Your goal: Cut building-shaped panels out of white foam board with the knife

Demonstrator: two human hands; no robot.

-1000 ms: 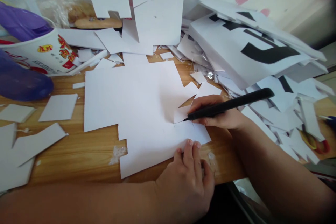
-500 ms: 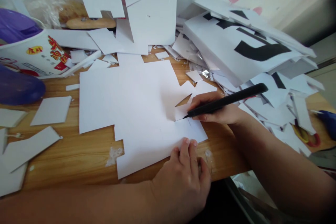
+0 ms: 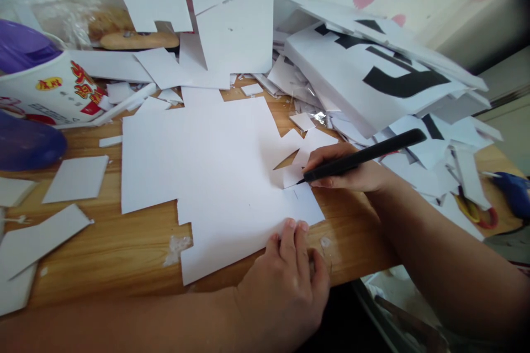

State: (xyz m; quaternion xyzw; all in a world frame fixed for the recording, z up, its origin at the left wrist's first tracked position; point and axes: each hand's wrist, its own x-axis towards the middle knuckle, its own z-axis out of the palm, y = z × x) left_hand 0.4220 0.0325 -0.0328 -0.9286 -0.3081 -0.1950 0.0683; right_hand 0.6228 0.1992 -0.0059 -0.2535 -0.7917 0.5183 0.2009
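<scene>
A large white board (image 3: pixel 207 160) with stepped, cut-out edges lies flat on the wooden table (image 3: pixel 103 253). My right hand (image 3: pixel 339 168) grips a black pen (image 3: pixel 368 153), tilted, with its fine tip on the board along the lower edge of a small white piece (image 3: pixel 292 175). The hand partly covers that piece. Just below the tip a short dark line shows on the board. My left hand (image 3: pixel 285 276) rests at the board's near edge, its fingertips stretched out flat on the surface and holding nothing.
Loose white offcuts (image 3: pixel 77 177) lie at the left, beside a purple object (image 3: pixel 28 140) and a printed paper tub (image 3: pixel 49 88). White cut-out panels (image 3: pixel 236 38) stand at the back. Black-marked white pieces (image 3: pixel 372 77) are heaped right, near scissors (image 3: pixel 476 212) and a blue tool (image 3: pixel 513 193).
My right hand has shifted slightly right, the pen tip moving along the small piece's lower edge. My left hand stays on the board. The whole view has shifted a little.
</scene>
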